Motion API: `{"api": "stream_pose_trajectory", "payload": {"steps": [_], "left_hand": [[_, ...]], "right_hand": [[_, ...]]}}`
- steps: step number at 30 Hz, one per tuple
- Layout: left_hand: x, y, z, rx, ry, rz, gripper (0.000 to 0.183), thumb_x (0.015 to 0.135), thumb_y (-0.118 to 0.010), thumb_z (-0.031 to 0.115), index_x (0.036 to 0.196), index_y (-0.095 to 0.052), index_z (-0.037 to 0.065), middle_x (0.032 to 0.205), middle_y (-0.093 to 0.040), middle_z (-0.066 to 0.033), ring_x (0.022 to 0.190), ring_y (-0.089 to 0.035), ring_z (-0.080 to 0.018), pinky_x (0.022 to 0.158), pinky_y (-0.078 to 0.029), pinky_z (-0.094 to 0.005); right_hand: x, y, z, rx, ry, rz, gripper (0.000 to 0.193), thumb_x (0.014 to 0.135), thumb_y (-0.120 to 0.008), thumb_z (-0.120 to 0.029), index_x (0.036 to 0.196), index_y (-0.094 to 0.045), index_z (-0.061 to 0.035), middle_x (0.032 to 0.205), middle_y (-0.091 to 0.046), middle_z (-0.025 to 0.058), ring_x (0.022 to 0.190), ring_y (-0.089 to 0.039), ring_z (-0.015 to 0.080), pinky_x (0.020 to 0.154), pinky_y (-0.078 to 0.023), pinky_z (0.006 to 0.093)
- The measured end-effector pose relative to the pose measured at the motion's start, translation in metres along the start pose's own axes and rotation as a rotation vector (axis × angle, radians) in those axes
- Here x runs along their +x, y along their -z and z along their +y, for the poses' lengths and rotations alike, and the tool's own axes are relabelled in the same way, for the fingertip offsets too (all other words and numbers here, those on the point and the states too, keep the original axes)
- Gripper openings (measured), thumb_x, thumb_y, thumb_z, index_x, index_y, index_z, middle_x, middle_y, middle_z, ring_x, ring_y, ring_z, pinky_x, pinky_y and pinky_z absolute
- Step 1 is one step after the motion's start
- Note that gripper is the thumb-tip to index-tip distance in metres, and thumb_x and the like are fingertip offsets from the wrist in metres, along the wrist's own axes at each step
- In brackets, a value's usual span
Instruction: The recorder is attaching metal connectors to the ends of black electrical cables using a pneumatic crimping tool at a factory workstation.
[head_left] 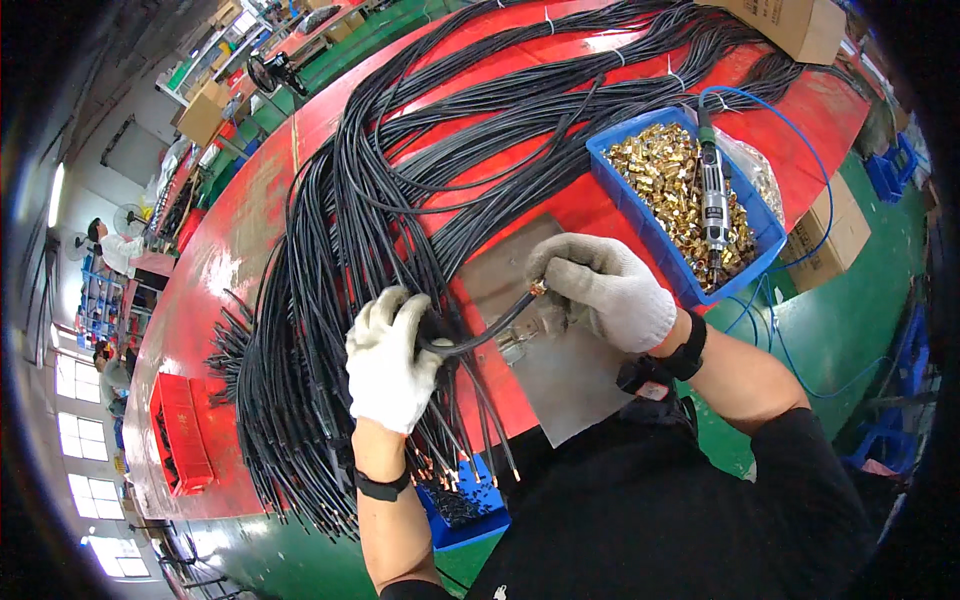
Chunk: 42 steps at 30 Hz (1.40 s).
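Note:
In a white work glove, my left hand [392, 355] is closed round a black cable [490, 332]. The cable curves up to the right, where a small brass fitting [538, 288] sits at its end. My gloved right hand [605, 287] pinches at that fitting, its fingers partly covering it. Below the hands a grey metal plate [575, 395] lies on the table's edge. A large bundle of black cables [320, 400] spreads beside my left hand. Bare copper ends [430, 470] show on several cables under my left wrist.
At the right, a blue bin [690, 280] holds many brass fittings [660, 165], with a pneumatic screwdriver [714, 200] lying on them. Its blue air hose [825, 190] loops rightward. A red crate [182, 435] stands far left on the red table [215, 270]; a blue bin [470, 530] sits below.

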<state>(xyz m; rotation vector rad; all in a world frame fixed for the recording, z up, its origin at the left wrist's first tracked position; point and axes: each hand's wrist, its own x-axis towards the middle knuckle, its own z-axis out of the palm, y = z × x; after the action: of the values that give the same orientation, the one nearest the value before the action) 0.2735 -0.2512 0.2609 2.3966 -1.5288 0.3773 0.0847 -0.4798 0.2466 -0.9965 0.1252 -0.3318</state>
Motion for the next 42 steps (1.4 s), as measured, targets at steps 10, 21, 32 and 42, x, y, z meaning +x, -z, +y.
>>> {"api": "stream_pose_trajectory", "payload": {"steps": [10, 21, 32, 42], "left_hand": [[0.022, -0.036, -0.015, 0.000, -0.094, 0.030, 0.046, 0.081, -0.087, 0.013, 0.126, -0.077, 0.014, 0.128, -0.076, -0.0116, 0.115, -0.073, -0.0381, 0.097, -0.058, -0.0484], [0.027, -0.003, 0.058, -0.569, -0.237, -0.125, 0.044, 0.084, -0.088, 0.024, 0.118, -0.075, -0.001, 0.110, -0.077, -0.0190, 0.094, -0.076, -0.0376, 0.084, -0.060, -0.0437], [0.007, -0.002, 0.056, -0.828, -0.065, -0.157, 0.046, 0.085, -0.082, 0.010, 0.128, -0.075, -0.001, 0.131, -0.075, -0.0239, 0.105, -0.078, -0.0343, 0.092, -0.062, -0.0403], [-0.009, -0.007, 0.041, -0.904, 0.038, -0.209, 0.051, 0.084, -0.081, 0.009, 0.132, -0.069, -0.003, 0.130, -0.074, -0.0236, 0.114, -0.076, -0.0362, 0.100, -0.060, -0.0442]], "right_hand": [[-0.019, 0.002, -0.031, -0.056, 0.021, 0.059, 0.030, 0.112, -0.069, -0.021, 0.129, -0.071, 0.0033, 0.098, -0.076, 0.0058, 0.081, -0.074, 0.0148, 0.074, -0.060, 0.0307], [-0.050, 0.004, -0.051, -0.786, 0.435, -0.045, 0.021, 0.102, -0.075, -0.008, 0.121, -0.076, 0.0015, 0.098, -0.080, 0.0130, 0.089, -0.078, 0.0175, 0.078, -0.061, 0.0325], [-0.049, -0.010, -0.050, -0.819, 0.482, -0.072, 0.019, 0.099, -0.077, -0.012, 0.116, -0.077, -0.0036, 0.096, -0.079, 0.0175, 0.087, -0.081, 0.0339, 0.075, -0.064, 0.0390], [-0.038, -0.023, -0.050, -0.892, 0.606, -0.103, 0.021, 0.094, -0.088, -0.015, 0.112, -0.079, -0.0092, 0.091, -0.079, 0.0112, 0.078, -0.079, 0.0301, 0.067, -0.061, 0.0362]]}}
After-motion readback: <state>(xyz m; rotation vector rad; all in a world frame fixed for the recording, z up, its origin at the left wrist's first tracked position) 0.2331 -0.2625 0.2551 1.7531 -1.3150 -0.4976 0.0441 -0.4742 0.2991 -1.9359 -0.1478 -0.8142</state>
